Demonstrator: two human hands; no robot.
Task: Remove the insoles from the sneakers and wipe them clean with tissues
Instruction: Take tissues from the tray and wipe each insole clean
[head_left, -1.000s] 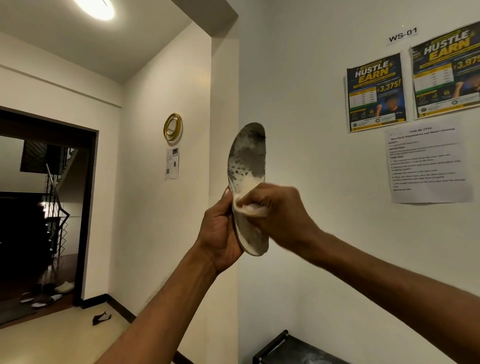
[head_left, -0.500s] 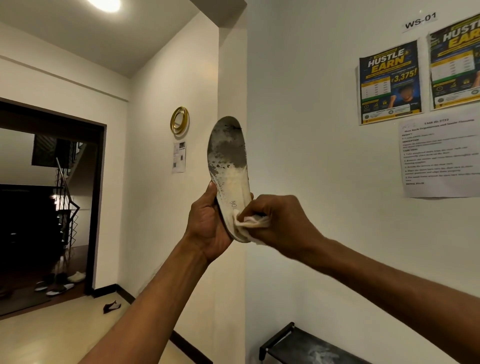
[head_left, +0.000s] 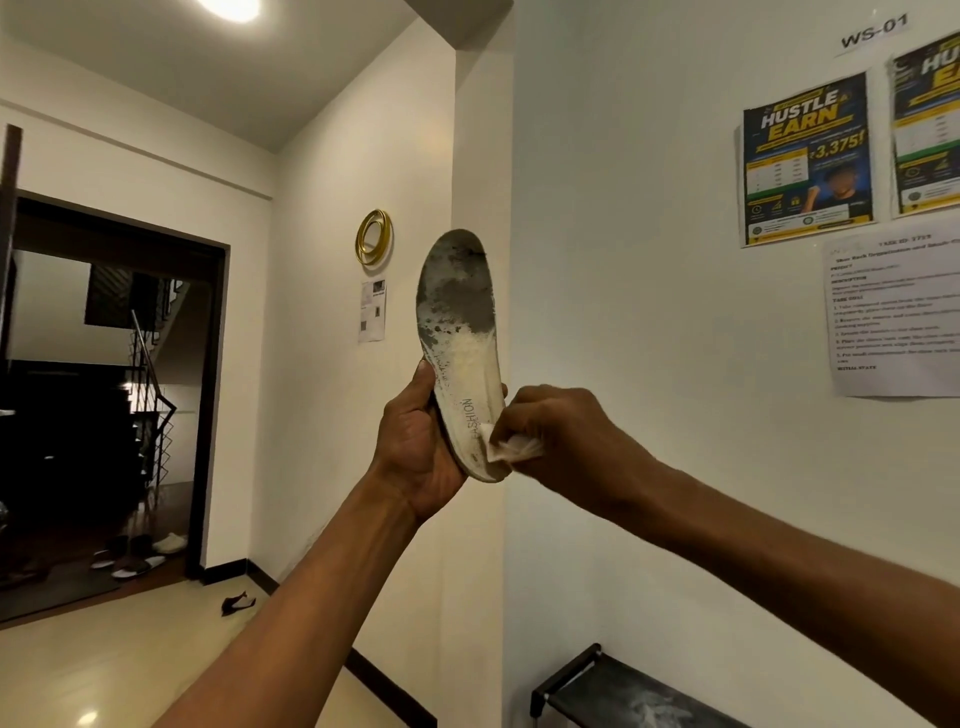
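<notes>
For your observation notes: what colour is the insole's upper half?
Mottled dark grey, grimy, over off-white on the insole; the head view shows it best.

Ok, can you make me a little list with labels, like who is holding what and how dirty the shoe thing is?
left hand: grips the insole near its heel, held upright
right hand: presses a white tissue on the heel end
insole dirt: dark grey patches over the upper toe half, paler near the heel
printed word: FASHION
background: posters on the wall, dark rack below
</notes>
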